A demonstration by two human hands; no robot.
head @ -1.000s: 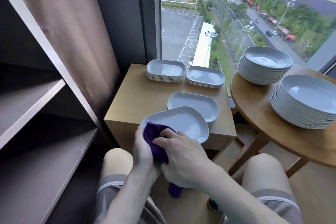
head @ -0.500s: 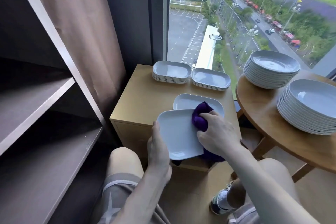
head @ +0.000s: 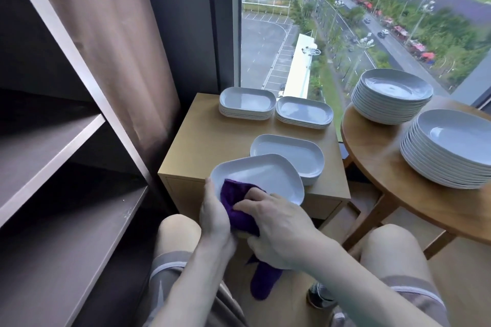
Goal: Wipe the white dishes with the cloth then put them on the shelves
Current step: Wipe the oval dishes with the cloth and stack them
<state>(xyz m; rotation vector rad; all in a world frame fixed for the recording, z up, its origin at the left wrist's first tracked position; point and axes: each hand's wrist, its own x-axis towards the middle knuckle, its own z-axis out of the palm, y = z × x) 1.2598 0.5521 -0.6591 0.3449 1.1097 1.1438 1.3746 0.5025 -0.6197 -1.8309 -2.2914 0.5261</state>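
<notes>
— Beside the window, what did the wooden cabinet (head: 212,146) carry at this step?

— It carried 3 stacks of white rectangular dishes: a far-left stack (head: 247,102), a far-right stack (head: 304,114) and a near stack (head: 289,154). On the round table (head: 372,148) to your right stood a rear plate stack (head: 393,95) and a front plate stack (head: 451,148).

— How far along was the task?

— Early, by judgement. You were wiping 1 dish. No dish showed on the visible boards of the shelves (head: 66,141) to your left, so all 5 stacks probably remained to be wiped and shelved.

— Where was the dish, and how was it held?

— The held dish (head: 265,178) was tilted above the cabinet's near edge, overlapping the near stack. Your left hand (head: 215,215) gripped its near-left rim, thumb on top, fingers hidden beneath. Your right hand (head: 279,228) held the purple cloth (head: 236,202) and pressed it into the dish's near-left corner. A tail of cloth hung below that hand.

— What was the dish's condition?

— It was glossy white and shallow, with rounded corners and a raised rim. No chip or stain was visible.
</notes>
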